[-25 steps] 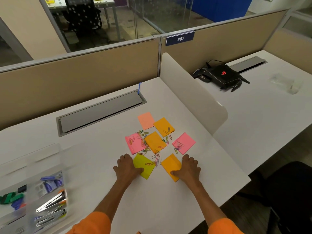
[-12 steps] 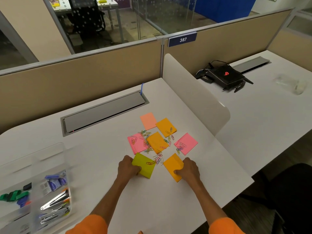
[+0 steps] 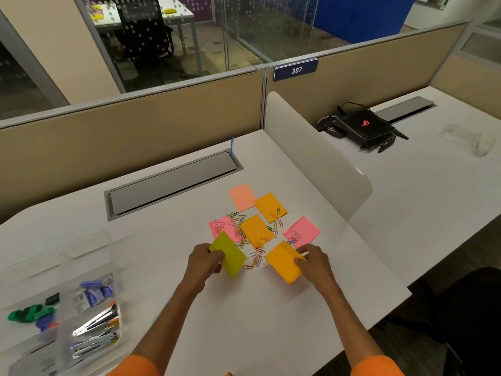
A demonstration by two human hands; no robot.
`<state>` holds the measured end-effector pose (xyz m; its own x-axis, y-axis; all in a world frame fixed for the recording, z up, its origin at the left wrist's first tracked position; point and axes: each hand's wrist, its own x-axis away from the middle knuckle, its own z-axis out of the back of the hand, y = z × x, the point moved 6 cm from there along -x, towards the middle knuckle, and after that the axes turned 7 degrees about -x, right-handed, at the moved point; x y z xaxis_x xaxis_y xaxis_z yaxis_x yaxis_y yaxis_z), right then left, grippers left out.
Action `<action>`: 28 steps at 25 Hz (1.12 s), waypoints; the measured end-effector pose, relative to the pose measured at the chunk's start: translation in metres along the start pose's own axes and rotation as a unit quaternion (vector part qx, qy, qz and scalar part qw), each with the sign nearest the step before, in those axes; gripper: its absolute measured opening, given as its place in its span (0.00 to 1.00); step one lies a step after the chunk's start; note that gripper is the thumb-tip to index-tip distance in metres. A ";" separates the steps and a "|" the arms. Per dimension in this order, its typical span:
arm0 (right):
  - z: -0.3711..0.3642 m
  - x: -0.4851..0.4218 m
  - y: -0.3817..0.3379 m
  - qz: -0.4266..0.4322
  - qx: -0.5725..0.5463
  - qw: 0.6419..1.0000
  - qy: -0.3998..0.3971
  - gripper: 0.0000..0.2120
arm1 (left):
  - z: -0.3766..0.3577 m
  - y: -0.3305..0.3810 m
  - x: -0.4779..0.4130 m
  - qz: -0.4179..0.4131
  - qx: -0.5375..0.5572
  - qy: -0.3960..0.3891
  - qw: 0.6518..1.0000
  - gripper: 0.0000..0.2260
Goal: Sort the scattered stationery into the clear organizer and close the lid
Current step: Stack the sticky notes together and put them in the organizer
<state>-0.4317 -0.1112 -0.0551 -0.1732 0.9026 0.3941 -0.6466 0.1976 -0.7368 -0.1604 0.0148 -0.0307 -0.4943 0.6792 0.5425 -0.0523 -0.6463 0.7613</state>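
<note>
My left hand (image 3: pixel 204 263) grips a yellow-green sticky note pad (image 3: pixel 229 255), tilted up off the desk. An orange pad (image 3: pixel 284 263) is lifted in my right hand (image 3: pixel 314 263). Behind them lie two more orange pads (image 3: pixel 256 230) (image 3: pixel 269 207), two pink pads (image 3: pixel 302 232) (image 3: pixel 221 227) and a salmon pad (image 3: pixel 242 197), with several coloured paper clips (image 3: pixel 254 260) scattered among them. The clear organizer (image 3: pixel 89 267) stands open at the lower left, holding staplers (image 3: pixel 96 325), blue items (image 3: pixel 93 293) and green clips (image 3: pixel 29 313).
A white divider panel (image 3: pixel 320 161) bounds the desk on the right. A grey cable tray lid (image 3: pixel 173 183) runs along the back. Beyond the divider sit a black router (image 3: pixel 363 126) and a clear item (image 3: pixel 469 139). A dark chair (image 3: pixel 461 308) is at the lower right.
Both hands went from resting on the nearest pads to gripping them and raising them off the desk. The loose clips slid off the yellow-green pad.
</note>
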 end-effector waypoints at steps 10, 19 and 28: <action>-0.047 0.021 -0.079 0.111 -0.175 0.974 -0.092 0.09 | -0.019 -0.016 0.012 0.052 0.283 -0.107 0.952 0.15; -0.086 0.031 -0.097 0.144 -0.063 0.986 -0.060 0.13 | -0.013 -0.018 0.016 0.056 0.342 -0.138 0.928 0.14; -0.098 0.008 -0.077 0.136 0.007 0.990 -0.020 0.12 | -0.009 -0.040 -0.004 0.062 0.294 -0.079 0.951 0.15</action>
<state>-0.3103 -0.0816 -0.0495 -0.3712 0.9061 0.2029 -0.5828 -0.0572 -0.8106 -0.1638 0.0348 -0.0663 -0.3265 0.6834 0.6530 0.5144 -0.4511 0.7293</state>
